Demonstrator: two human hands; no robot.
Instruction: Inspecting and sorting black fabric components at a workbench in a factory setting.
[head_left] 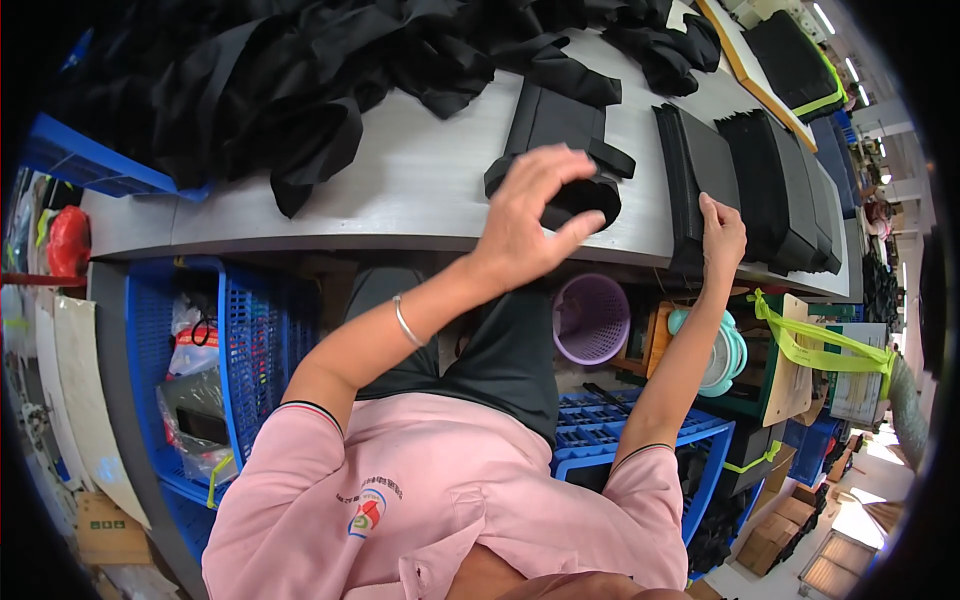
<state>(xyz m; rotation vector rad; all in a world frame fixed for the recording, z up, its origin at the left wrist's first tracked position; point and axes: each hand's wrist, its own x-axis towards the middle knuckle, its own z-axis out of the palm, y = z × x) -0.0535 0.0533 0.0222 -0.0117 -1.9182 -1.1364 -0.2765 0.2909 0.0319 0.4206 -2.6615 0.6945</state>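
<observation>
Head view: both bare hands at a bench (400, 195) bearing black fabric work. The left hand (525, 215) is open, thumb and fingers spread and slightly curved, above the near end of a flat black piece (555, 120) whose rounded loop shows between thumb and fingers; contact between hand and piece cannot be told. The piece extends away from this hand toward the far side. The right hand (724, 235) is partly closed at the right edge of a stack of black folded pieces (688, 165), thumb uppermost; whether it grips a layer cannot be told. This stack lies between the two hands and beyond the right one. A second black stack (770, 165) stands just right of the right hand. Beyond and left of the left hand spreads a loose heap of black fabric (220, 90). A silver bangle (408, 320) encircles the left wrist. Below the bench edge, between the hands, is a purple basket (604, 328); a blue crate (250, 350) stands lower and left of the left hand, and a yellow-green strap (830, 347) runs lower and right of the right hand.
</observation>
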